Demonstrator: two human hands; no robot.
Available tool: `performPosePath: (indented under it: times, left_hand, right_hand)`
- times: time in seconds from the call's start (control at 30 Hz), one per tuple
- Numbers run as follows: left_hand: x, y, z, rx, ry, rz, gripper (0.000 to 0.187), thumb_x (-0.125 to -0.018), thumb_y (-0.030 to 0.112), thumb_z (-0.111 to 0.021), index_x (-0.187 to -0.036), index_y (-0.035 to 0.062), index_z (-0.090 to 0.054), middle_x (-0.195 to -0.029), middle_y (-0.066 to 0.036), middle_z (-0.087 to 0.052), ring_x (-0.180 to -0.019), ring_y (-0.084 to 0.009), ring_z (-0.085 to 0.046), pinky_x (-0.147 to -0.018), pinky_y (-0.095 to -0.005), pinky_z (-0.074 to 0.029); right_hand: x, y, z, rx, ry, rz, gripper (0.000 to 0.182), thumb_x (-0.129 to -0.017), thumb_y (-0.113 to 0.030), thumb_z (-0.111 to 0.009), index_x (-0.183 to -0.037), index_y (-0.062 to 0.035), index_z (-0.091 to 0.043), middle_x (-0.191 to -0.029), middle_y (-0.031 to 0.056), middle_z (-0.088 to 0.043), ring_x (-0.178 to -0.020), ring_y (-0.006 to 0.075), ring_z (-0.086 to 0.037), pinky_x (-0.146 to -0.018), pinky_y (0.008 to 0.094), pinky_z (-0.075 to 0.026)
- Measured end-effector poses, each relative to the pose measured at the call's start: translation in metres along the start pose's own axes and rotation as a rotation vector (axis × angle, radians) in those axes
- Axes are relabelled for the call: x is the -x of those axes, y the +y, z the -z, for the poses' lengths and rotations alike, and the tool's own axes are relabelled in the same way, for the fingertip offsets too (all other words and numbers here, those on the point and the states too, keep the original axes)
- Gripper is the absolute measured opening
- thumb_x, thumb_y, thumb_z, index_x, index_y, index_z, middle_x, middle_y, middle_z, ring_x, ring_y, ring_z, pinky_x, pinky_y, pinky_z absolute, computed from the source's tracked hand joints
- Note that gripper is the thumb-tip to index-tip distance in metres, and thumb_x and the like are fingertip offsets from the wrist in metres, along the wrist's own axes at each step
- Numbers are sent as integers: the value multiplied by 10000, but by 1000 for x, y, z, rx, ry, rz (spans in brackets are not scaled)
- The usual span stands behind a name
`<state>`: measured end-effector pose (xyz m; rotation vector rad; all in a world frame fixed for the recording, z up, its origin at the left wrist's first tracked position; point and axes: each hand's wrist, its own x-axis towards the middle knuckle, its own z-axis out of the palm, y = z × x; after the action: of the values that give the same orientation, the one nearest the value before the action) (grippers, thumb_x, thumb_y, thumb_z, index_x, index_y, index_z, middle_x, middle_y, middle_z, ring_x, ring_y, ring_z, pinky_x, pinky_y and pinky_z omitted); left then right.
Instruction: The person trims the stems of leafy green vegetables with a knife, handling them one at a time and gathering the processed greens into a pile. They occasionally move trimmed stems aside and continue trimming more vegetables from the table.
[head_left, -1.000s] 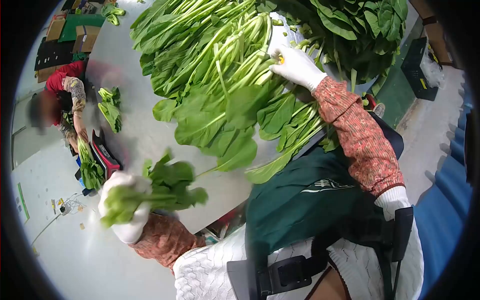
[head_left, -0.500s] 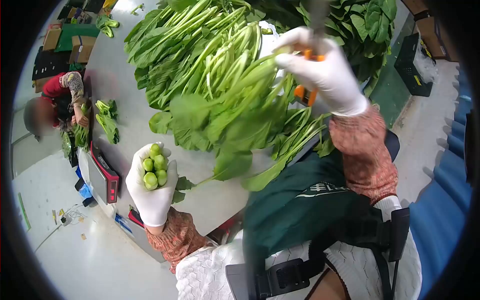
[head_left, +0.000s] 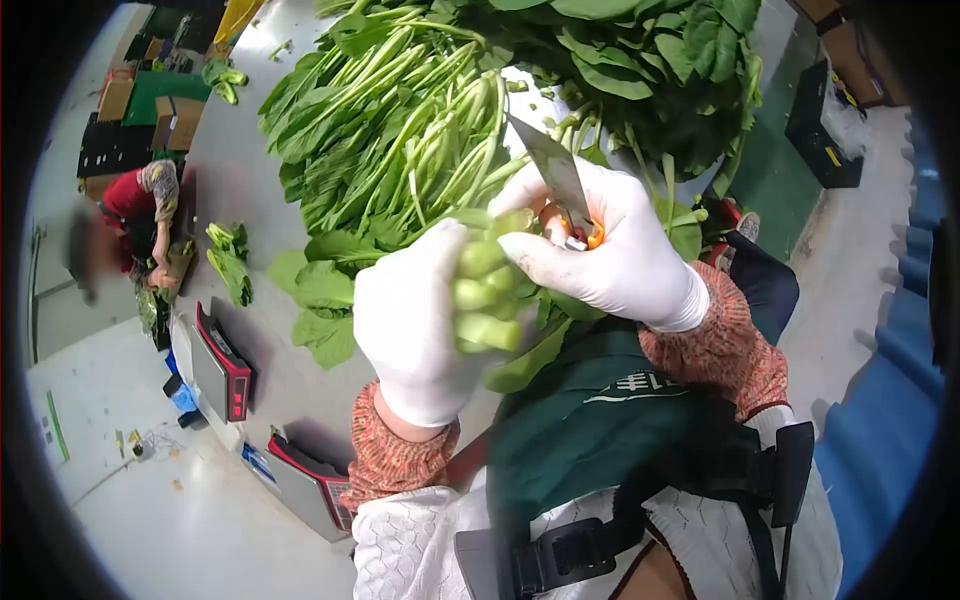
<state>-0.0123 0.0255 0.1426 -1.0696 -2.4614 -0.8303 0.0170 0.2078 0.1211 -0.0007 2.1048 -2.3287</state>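
Left hand (head_left: 410, 315): grip closed round a bunch (head_left: 487, 300), stem ends facing right. Right hand (head_left: 615, 245): grip closed on knife (head_left: 555, 175), blade sticking up; thumb and finger at the bunch's top stem, can't tell if pinching. Bunch is up over the surface (head_left: 230, 150), near side of the pile (head_left: 400, 150).

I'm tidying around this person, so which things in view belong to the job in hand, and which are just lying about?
In the job:
bunch of greens in the left hand
knife in the right hand
probably the heap of greens beyond

Apparently just lying about:
black crate
cardboard box
red-trimmed scale, touched by neither hand
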Motion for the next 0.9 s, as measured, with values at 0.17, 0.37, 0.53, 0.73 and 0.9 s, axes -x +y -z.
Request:
performPosePath:
  times: [0.17,0.37,0.53,0.73,0.9]
  left_hand:
    - [1,2,-8,-68,-101,11,410,-619,56,-765,-1013,61,-650,-840,-93,-626,-745,-294,-587,-679,-372,-458]
    - [6,-13,-4,-264,-154,6,332,-683,36,-742,-1001,62,-650,-820,-108,-632,-729,-301,-593,-672,-372,-463]
    - [11,-16,6,4,-165,260,399,-685,25,-769,-1063,23,-642,-873,-92,-675,-766,-221,-653,-732,-321,-515]
    - [2,4,11,459,-234,500,365,-714,-19,-772,-1056,-9,-644,-906,-38,-701,-804,-70,-623,-765,-240,-515]
    - [7,-1,18,481,-266,541,358,-718,-12,-781,-1050,-12,-646,-908,-25,-693,-812,-69,-619,-773,-242,-515]
  right_hand:
    - [14,7,12,17,-87,-22,228,-828,-79,-666,-1032,-3,-600,-851,63,-653,-781,93,-597,-720,262,-504]
    - [30,7,58,-15,-138,-163,289,-874,-29,-582,-1158,16,-611,-740,-34,-535,-674,29,-488,-671,210,-442]
    - [29,37,50,877,177,300,572,-766,98,-564,-1329,1,-540,-1000,109,-678,-807,227,-674,-757,300,-537]
    - [26,23,-1,817,174,312,619,-729,28,-624,-1334,-79,-557,-996,149,-683,-715,296,-675,-613,346,-534]
    - [10,72,28,756,136,109,533,-782,0,-612,-1308,-67,-562,-922,161,-701,-724,308,-676,-646,357,-536]
